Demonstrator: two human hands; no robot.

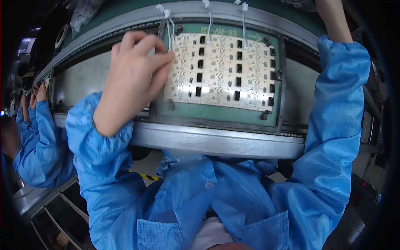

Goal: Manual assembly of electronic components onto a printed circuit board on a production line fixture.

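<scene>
A white circuit board panel (221, 79) with several rows of black components lies in a green carrier plate (216, 111). My left hand (135, 68) is over the panel's left edge, thumb and fingertips pinched together at its upper left. Whatever lies between those fingertips is hidden. Just beside them a white cable (169, 29) runs up from the panel to a small white connector. Two more white cables, a middle one (211, 21) and a right one (243, 25), rise from its top edge. My right hand (329, 10) reaches past the top right, its fingers cut off by the picture edge.
The carrier sits between the metal rails of a line, the near rail (216, 139) running in front of me. Black clips (265, 115) stand at the plate's corners. Clear plastic bags (84, 14) lie at the far left. On the left, another person's blue sleeve (46, 141) shows.
</scene>
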